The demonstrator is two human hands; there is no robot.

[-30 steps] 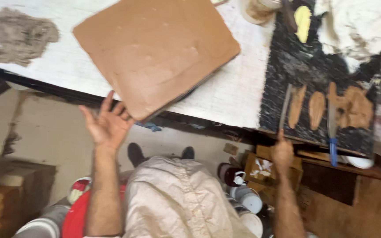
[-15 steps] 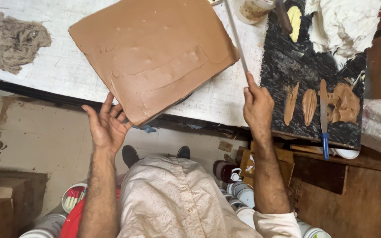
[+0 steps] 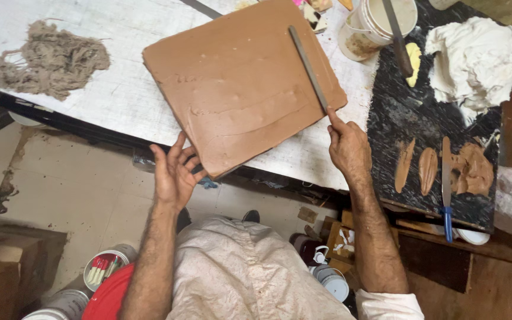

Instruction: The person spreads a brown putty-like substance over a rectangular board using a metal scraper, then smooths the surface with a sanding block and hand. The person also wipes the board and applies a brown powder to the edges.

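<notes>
A square brown board coated in smooth brown putty lies on the white table, its near corner past the table's edge. My left hand is under that near corner, fingers spread against it. My right hand grips a long thin metal blade that lies flat along the board's right side.
A black board at right carries brown putty smears, a blue-handled knife and a white rag. A white bucket stands behind it. A clump of grey fibre lies at left. Paint cans stand on the floor.
My right hand rose from the black board's edge with the metal blade and has laid it on the brown board. The left hand stayed under the board's near corner.
</notes>
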